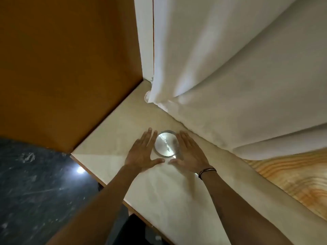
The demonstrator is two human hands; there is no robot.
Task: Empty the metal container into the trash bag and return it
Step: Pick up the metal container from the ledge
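Note:
A round, shallow metal container [166, 145] stands on a cream table top [115, 131], close to the hanging white cloth. A few small scraps lie on its shiny bottom. My left hand [143, 152] is flat and open just left of the container, fingers stretched along its rim. My right hand [190, 153] is open on the container's right side, a dark band on its wrist. Both thumbs point toward each other in front of the container. Neither hand grips it. No trash bag is in view.
A white curtain [230, 76] hangs behind and to the right, its hem resting on the table. An orange-brown wall [67, 68] rises at the left. The table's left edge drops to a dark speckled floor [35, 191]. Wood-grain surface [297, 175] shows at the right.

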